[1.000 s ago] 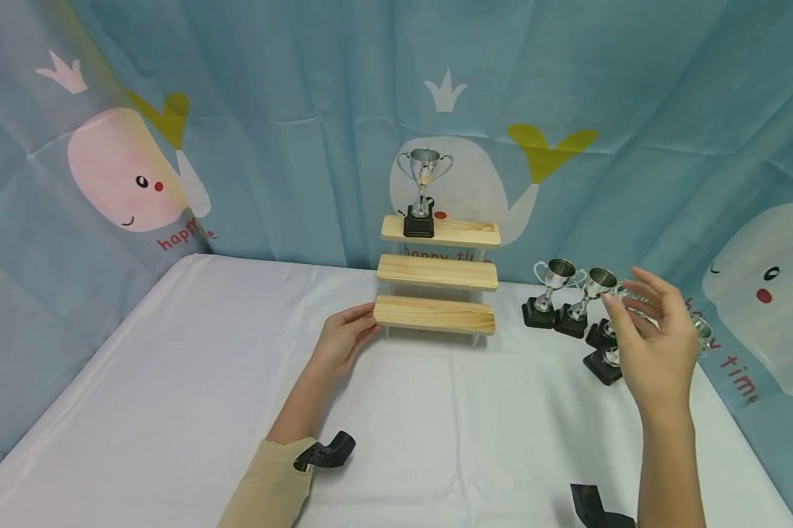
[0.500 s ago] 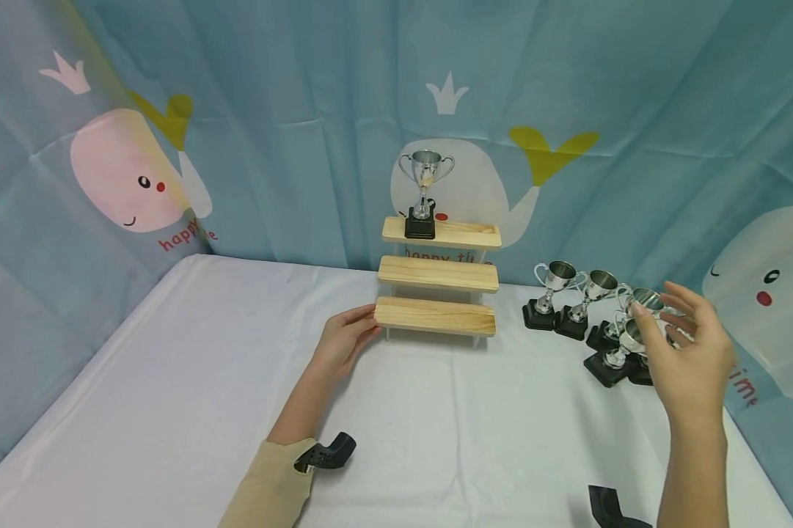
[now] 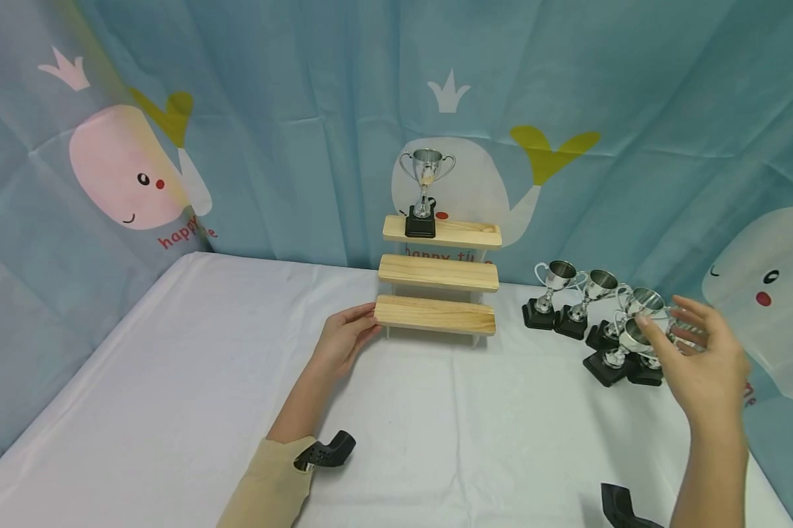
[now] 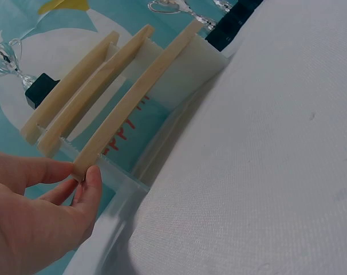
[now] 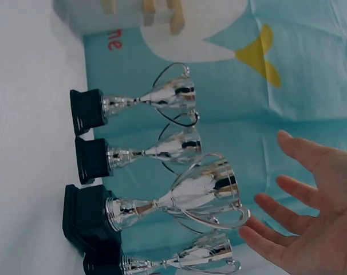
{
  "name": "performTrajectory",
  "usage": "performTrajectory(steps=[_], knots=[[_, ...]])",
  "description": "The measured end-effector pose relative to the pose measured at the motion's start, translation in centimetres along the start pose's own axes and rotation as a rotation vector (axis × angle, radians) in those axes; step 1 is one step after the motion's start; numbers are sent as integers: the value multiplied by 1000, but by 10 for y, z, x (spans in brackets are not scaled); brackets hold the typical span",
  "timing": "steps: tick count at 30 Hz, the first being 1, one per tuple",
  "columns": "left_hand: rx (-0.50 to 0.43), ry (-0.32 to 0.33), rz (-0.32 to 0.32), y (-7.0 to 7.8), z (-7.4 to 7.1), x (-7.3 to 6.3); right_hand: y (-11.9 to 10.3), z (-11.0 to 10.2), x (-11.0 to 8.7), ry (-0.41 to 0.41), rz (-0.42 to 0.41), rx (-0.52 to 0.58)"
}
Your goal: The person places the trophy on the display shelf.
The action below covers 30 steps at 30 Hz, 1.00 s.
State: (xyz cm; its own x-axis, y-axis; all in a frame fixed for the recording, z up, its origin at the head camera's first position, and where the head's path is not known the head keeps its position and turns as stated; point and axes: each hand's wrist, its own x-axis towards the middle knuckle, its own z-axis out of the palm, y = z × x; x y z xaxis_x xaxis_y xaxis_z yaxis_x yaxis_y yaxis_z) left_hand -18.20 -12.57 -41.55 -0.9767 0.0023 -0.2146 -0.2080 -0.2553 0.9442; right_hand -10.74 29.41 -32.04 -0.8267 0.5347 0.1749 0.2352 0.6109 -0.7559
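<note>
Head view: by the left hand (image 3: 343, 340), the wooden stand (image 3: 438, 273) is pinched at the left end of its lowest board (image 3: 435, 315), one trophy (image 3: 424, 192) being borne on top. Rightward, clustered trophies (image 3: 602, 336) are set on white cloth (image 3: 396, 411) — probably light, slick and easily tipped, best gripped at the stem. Nothing is held by the right hand (image 3: 708, 361), spread wide beside them — the rightmost are partly covered, and contact cannot be told.
</note>
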Motion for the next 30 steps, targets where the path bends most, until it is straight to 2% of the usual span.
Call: performTrajectory(steps=[2, 6, 10, 20, 30], knots=[[1, -4, 0, 0, 0, 0, 2, -2, 2, -43, 7, -30], [5, -2, -1, 0, 0, 0, 8, -5, 5, -123, -31, -90], [4, 1, -4, 0, -1, 0, 14, -3, 7, -164, -55, -110], [4, 3, -8, 0, 0, 0, 19, 8, 10, -147, -23, -98], [8, 11, -15, 1, 1, 0, 23, 14, 12, -125, 0, -131]])
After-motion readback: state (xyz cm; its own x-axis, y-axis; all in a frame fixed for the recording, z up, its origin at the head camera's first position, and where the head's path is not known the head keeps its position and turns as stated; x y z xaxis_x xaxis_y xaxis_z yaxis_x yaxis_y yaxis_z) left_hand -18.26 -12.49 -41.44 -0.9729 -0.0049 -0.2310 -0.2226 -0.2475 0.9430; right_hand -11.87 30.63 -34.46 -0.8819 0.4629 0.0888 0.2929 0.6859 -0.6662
